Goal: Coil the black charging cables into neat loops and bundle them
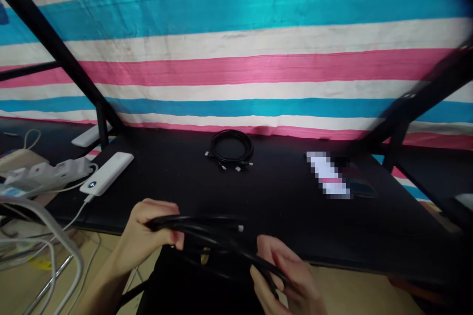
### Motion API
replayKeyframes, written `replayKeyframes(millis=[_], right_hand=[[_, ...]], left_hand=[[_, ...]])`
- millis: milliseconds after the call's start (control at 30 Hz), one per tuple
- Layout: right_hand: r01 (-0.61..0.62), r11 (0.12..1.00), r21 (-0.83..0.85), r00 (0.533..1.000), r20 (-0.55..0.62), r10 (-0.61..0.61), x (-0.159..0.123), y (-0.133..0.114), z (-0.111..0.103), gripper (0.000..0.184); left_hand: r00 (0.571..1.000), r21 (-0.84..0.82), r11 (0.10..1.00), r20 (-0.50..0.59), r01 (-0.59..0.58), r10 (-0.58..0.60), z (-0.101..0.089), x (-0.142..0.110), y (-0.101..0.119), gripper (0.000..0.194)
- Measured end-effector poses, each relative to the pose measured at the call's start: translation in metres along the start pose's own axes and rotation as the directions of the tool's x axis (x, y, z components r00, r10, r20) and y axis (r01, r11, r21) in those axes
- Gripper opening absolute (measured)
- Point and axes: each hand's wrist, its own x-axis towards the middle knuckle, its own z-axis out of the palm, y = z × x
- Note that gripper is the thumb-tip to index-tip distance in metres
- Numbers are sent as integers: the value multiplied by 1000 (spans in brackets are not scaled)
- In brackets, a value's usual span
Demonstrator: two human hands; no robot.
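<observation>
A bundle of black cable [218,236] stretches between my two hands in front of the table's near edge. My left hand [151,229] is closed round one end, thumb pressed over the strands. The other end runs into the curled fingers of my right hand [284,275], lower and closer to me. A pale connector tip [240,228] sticks out of the bundle. Beyond it, flat on the black table [177,177], lies a second black cable [232,160], wound in a round coil with several light connector ends at its front.
A white power bank [107,172] with a plugged-in cable lies at the left. Further left are a white power strip [48,174] and tangled white cables [48,226]. A blurred-out phone [328,174] lies at the right. Striped sheeting [236,69] and black slanted frame bars [55,44] stand behind.
</observation>
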Motion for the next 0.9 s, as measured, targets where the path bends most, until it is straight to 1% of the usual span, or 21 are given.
replayKeyframes(millis=[33, 100, 133, 200, 267, 300, 433, 500, 600, 667, 700, 733, 767, 833, 867, 900], right_hand=[[-26, 1000, 13, 1000, 14, 25, 1, -1, -1, 41], [-111, 994, 16, 994, 12, 111, 1, -1, -3, 49], [-153, 988, 11, 988, 15, 153, 1, 1, -5, 57], [-194, 981, 6, 981, 14, 194, -1, 6, -9, 67], [-174, 985, -9, 985, -23, 173, -3, 12, -11, 63], [-156, 988, -22, 987, -45, 155, -4, 15, -11, 60], [-79, 994, -82, 990, -123, 69, -2, 21, -7, 57], [-59, 987, -147, 991, -131, 40, 1, 17, -2, 50], [-36, 969, -244, 992, -125, 6, 5, 8, 9, 35], [-24, 962, -270, 986, -166, -22, 8, 3, 17, 30], [-7, 958, -287, 974, -218, -58, 11, 2, 21, 32], [21, 949, -316, 953, -281, -115, 14, 1, 25, 37], [57, 932, -358, 919, -347, -189, 19, 1, 29, 45], [105, 875, -472, 830, -443, -338, 28, 1, 35, 56], [97, 836, -540, 792, -467, -393, 32, 1, 38, 55], [65, 793, -605, 765, -480, -429, 36, 0, 39, 53]], left_hand=[[1000, -73, 997, -26, 0, -2, 4, 2, -1, 30], [995, -202, 979, -86, 38, -56, 14, 5, -2, 31], [988, -235, 969, -115, 70, -99, 18, 7, -1, 32], [973, -227, 965, -158, 133, -171, 23, 12, 1, 32], [963, -182, 971, -192, 156, -190, 22, 15, 2, 30], [964, -178, 972, -191, 154, -188, 20, 16, 3, 28], [973, -235, 959, -123, 161, -193, 7, 16, 11, 25], [967, -202, 966, -166, 158, -193, 2, 14, 18, 24], [951, -33, 988, -269, 152, -155, -3, 10, 27, 24], [936, 80, 983, -329, 164, -129, -6, 9, 30, 27], [925, 103, 980, -359, 172, -125, -8, 9, 31, 28], [910, 94, 980, -395, 178, -127, -10, 10, 31, 28], [892, 60, 982, -431, 177, -135, -11, 11, 30, 28], [863, -53, 989, -484, 138, -147, -14, 15, 29, 27], [850, -112, 988, -505, 104, -147, -16, 16, 28, 27], [842, -166, 984, -518, 71, -148, -18, 18, 27, 29]])
